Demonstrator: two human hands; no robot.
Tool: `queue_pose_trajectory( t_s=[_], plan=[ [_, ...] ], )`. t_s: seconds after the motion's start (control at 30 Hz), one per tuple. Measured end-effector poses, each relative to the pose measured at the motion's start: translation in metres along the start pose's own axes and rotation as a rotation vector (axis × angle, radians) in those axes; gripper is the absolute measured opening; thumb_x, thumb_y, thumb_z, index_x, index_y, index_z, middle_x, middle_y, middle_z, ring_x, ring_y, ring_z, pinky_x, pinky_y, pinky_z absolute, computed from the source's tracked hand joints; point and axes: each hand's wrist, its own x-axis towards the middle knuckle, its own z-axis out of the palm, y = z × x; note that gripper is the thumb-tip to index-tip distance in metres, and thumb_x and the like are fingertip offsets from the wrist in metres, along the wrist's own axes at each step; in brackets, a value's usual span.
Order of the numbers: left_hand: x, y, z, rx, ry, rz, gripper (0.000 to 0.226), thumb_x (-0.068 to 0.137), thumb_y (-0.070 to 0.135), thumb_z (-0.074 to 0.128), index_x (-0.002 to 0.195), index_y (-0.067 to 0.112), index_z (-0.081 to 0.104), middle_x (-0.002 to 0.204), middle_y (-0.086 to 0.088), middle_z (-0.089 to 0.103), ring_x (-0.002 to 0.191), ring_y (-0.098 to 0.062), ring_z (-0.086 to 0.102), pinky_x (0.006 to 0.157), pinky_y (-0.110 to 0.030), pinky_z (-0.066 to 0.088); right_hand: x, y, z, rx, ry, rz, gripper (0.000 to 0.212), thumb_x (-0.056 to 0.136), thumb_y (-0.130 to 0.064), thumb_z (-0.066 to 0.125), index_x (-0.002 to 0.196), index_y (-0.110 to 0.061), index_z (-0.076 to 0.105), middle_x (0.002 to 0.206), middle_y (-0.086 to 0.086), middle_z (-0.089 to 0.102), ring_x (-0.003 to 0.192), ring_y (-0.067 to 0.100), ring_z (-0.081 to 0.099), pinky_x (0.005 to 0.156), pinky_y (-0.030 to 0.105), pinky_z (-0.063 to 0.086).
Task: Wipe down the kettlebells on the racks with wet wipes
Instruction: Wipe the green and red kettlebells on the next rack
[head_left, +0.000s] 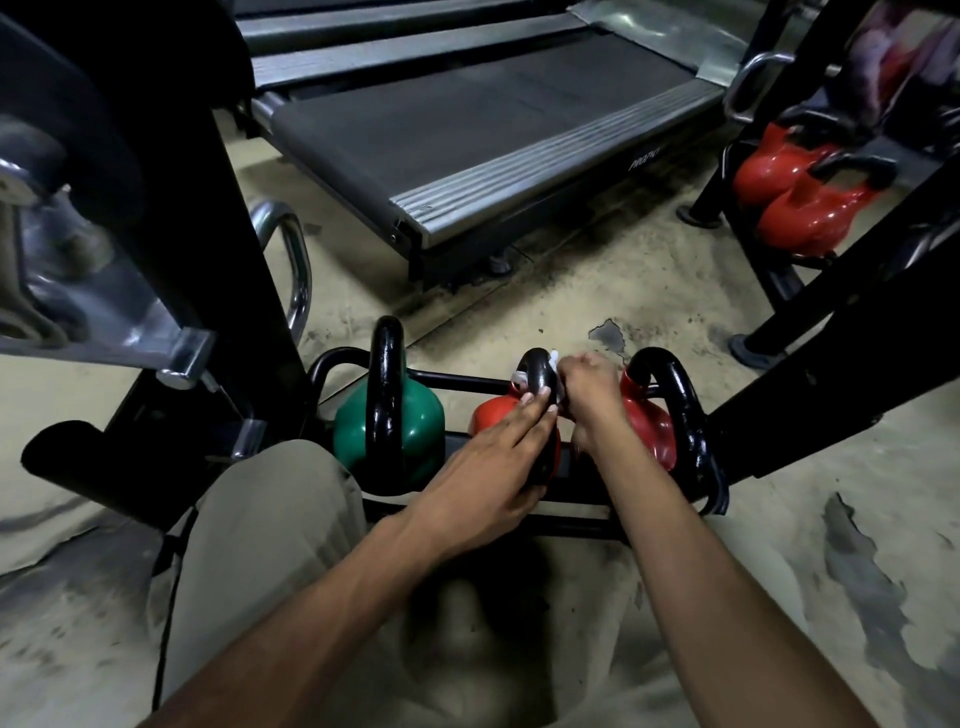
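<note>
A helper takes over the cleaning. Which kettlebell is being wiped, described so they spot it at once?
In front of the treadmill stands a low black rack holding three kettlebells. It is the middle kettlebell, between the green kettlebell and the other red kettlebell: red with a black handle, the right hand holding a white wipe on it.

Black rack (571, 524) carries green kettlebell (415, 423), two red kettlebells (491, 415) (649, 423).
</note>
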Motion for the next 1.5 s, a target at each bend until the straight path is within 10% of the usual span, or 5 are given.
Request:
queue_pose_trajectory(
  t_s=[0.57, 0.8, 1.1, 1.27, 1.5],
  plan=[
    [-0.014, 0.005, 0.003, 0.043, -0.004, -0.006, 0.079, 0.095, 0.029, 0.063, 0.161, 0.009, 0.023, 0.170, -0.010, 0.016, 0.158, -0.022, 0.015, 0.127, -0.029, 0.018, -0.041, -0.071, 0.041, -1.892, -0.391, -0.751, 0.023, 0.094, -0.004, 0.055, 0.113, -0.009, 0.069, 0.114, 0.011, 0.069, 0.106, 0.034, 0.069, 0.070, 0.034, 0.043],
    [-0.016, 0.003, 0.005, 0.023, -0.017, -0.015, 0.080, 0.098, 0.033, 0.061, 0.163, 0.010, 0.019, 0.173, -0.006, 0.007, 0.159, -0.017, 0.008, 0.128, -0.029, 0.015, -0.066, -0.001, -0.022, -0.552, 0.055, -0.552, 0.009, 0.097, -0.018, 0.062, 0.098, -0.011, 0.068, 0.085, 0.003, 0.074, 0.075, 0.017, 0.068, 0.066, 0.029, 0.049],
    [-0.026, -0.002, 0.004, -0.023, -0.029, -0.009, 0.080, 0.099, 0.036, 0.059, 0.165, 0.018, 0.015, 0.173, 0.006, -0.003, 0.158, -0.010, 0.008, 0.126, -0.026, 0.019, -0.031, -0.009, 0.006, 0.650, -0.244, 0.494, 0.044, 0.104, -0.010, 0.023, 0.104, 0.016, 0.059, 0.084, 0.023, 0.076, 0.068, 0.029, 0.076, 0.060, 0.037, 0.062],
    [-0.027, 0.000, 0.002, -0.043, -0.031, -0.027, 0.078, 0.100, 0.036, 0.057, 0.164, 0.018, 0.017, 0.173, 0.006, 0.000, 0.157, -0.012, 0.015, 0.126, -0.027, 0.022, -0.066, 0.023, 0.000, -0.001, 0.104, -0.256, 0.011, 0.095, -0.016, 0.060, 0.100, -0.013, 0.069, 0.095, 0.004, 0.074, 0.084, 0.019, 0.068, 0.078, 0.038, 0.055],
    [-0.060, 0.006, 0.001, -0.074, -0.108, -0.039, 0.081, 0.102, 0.038, 0.057, 0.165, 0.026, 0.008, 0.170, 0.019, -0.014, 0.153, -0.012, 0.027, 0.119, -0.027, 0.034, -0.025, -0.032, 0.009, -1.433, -0.274, -0.775, 0.027, 0.097, -0.025, 0.051, 0.113, -0.012, 0.068, 0.127, 0.006, 0.060, 0.112, 0.029, 0.063, 0.081, 0.037, 0.052]
  ],
)
